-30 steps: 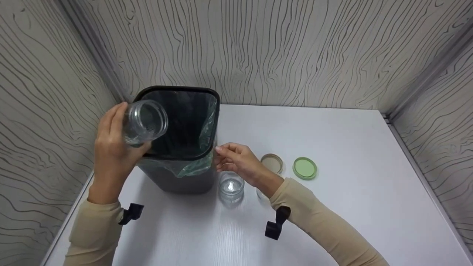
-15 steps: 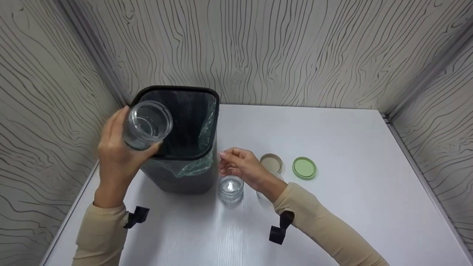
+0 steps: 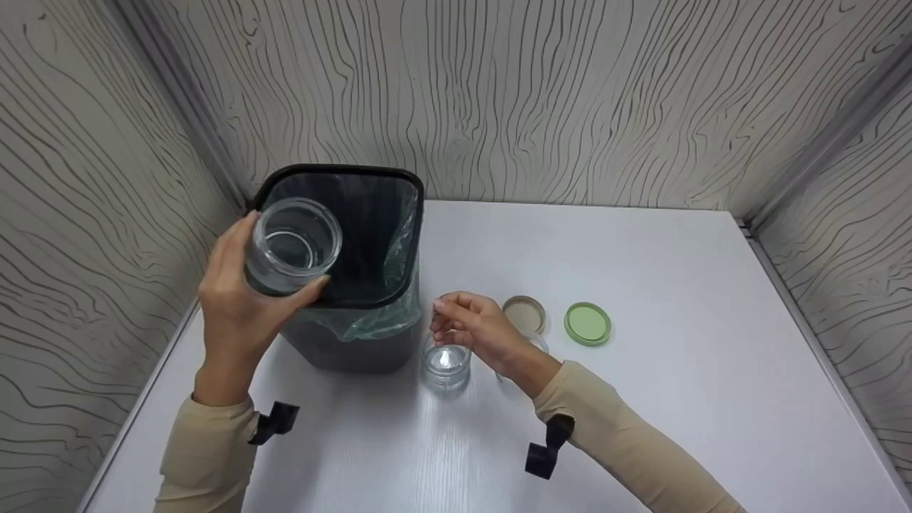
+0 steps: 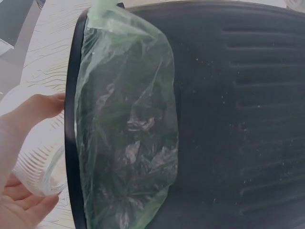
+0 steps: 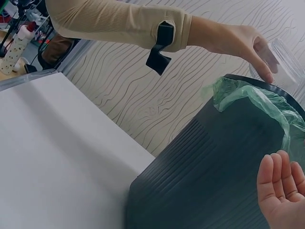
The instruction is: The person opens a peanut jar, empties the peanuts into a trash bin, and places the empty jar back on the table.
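My left hand (image 3: 239, 303) grips a clear jar (image 3: 298, 249) at the near left rim of a dark trash bin (image 3: 356, 356). The jar has no lid on and its mouth tilts toward the head camera; I see nothing inside it. A green bag (image 3: 377, 324) lines the bin and folds over its rim. Beside the bin, my right hand (image 3: 474, 328) hovers above a second clear jar (image 3: 447, 367), its fingers loosely bent. In the right wrist view those fingers (image 5: 277, 176) hold nothing.
A third clear jar (image 3: 536, 343) is partly hidden behind the right wrist. Two lids, one tan (image 3: 524, 315) and one green (image 3: 588, 324), lie on the white table (image 3: 670, 299). Patterned panels (image 3: 541, 92) enclose the table at the back and sides.
The left hand has shifted right with the jar and turned its mouth more upward. My right hand has drawn away from the bin, right and toward me.
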The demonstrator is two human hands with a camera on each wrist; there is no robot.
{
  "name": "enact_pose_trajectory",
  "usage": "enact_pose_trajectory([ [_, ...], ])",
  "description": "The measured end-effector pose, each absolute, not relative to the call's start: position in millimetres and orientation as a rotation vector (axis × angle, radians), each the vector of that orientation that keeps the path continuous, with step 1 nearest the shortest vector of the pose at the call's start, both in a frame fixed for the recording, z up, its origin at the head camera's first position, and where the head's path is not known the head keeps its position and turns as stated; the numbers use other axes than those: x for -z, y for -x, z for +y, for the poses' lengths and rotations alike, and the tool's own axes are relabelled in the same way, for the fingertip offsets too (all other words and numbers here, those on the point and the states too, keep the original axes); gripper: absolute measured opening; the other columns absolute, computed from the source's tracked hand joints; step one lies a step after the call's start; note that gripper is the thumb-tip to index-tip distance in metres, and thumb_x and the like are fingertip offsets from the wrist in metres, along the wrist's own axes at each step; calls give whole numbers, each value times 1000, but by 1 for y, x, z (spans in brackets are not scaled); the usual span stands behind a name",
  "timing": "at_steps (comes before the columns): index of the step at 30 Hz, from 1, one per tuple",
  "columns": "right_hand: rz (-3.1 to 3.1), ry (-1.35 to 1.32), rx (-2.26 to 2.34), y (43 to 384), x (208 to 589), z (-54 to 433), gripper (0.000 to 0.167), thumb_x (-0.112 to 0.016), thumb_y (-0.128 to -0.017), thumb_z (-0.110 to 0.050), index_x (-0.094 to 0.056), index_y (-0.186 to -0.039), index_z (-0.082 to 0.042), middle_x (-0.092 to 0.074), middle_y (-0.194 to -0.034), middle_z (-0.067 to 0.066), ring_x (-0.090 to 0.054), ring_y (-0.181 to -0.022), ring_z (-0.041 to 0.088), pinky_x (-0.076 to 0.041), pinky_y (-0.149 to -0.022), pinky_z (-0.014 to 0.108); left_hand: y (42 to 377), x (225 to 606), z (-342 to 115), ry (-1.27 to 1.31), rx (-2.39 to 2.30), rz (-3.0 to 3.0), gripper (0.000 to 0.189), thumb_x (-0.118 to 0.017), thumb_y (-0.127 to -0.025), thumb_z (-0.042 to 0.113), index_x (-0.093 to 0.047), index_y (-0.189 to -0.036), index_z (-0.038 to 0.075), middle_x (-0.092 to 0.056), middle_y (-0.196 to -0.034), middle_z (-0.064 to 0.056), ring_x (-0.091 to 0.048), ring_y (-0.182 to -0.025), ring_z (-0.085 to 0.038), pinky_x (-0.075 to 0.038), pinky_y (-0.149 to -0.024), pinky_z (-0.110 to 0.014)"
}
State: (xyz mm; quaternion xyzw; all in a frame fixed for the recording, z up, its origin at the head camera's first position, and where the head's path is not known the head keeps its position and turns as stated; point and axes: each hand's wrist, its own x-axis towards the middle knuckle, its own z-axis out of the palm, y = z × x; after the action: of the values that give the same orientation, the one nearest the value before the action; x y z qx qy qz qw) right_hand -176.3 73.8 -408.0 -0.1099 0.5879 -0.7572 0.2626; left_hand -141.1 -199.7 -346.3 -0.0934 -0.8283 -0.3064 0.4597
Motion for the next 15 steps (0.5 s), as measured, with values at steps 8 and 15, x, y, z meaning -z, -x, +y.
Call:
enact_pose_trajectory([
  [8, 1595, 293, 2051, 172, 412, 76, 12, -50, -97, -13, -58, -89, -11, -62, -77, -4, -60, -70, 8, -57, -69, 21, 141, 349, -196, 239, 786, -2007, 90, -91, -54, 21, -52, -130, -7, -60, -123, -29, -59, -114, -42, -50, -98, -51],
  [15, 1604, 271, 2057, 171, 417, 81, 12, -49, -96, -11, -58, -88, -14, -62, -76, -6, -59, -70, 7, -56, -69, 20, 139, 352, -190, 249, 841, -1971, 90, -91, -53, 21, -54, -130, -6, -61, -123, -27, -59, -115, -40, -45, -108, -23],
])
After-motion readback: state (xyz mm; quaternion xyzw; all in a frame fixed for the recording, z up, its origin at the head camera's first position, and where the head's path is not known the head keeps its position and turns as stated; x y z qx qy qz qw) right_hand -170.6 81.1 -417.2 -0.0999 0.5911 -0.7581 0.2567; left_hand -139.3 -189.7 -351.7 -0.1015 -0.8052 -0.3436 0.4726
